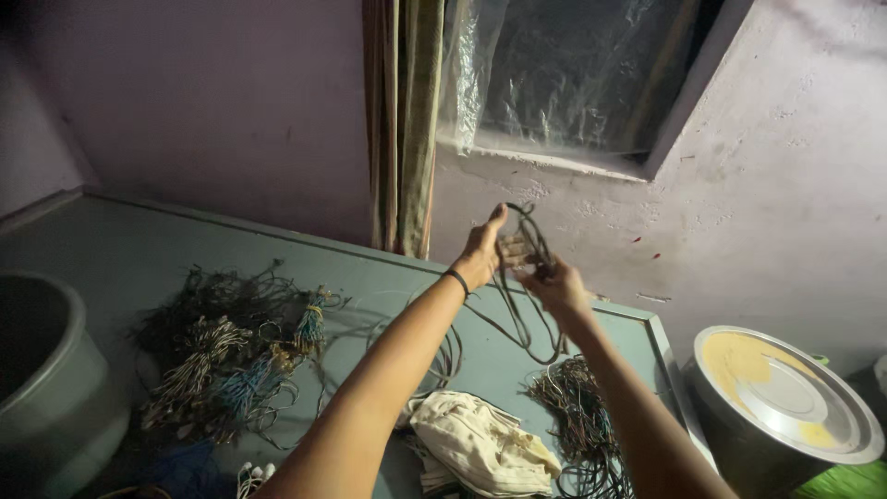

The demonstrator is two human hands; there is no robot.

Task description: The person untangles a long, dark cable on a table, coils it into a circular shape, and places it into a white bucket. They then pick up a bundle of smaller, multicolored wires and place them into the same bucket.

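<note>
Both arms are up over the table (111,249), hands meeting in front of the wall below the window (582,83). The left hand (485,251), black band at the wrist, is closed around a bunch of dark cords (527,268), thumb pointing up. The right hand (554,286) is just beside it, touching, fingers pinched on the same cords lower down. Loops hang from the two hands and trail down toward the tabletop.

Right under the right forearm lies a pile of thin cords (577,416), a tangled heap near the table's right edge. Next to it, a crumpled cream cloth (476,444) sits between the two arms. Off to the left there's a bigger heap (231,356), bundles tied off with pale and blue wrapping. The light is dim, so I can't say whether these are wires or strings.

Far left, a grey tub (55,388). Far right, beside the table, a metal pot (776,407) with a shiny lid. A striped curtain (402,120) hangs at the window.
</note>
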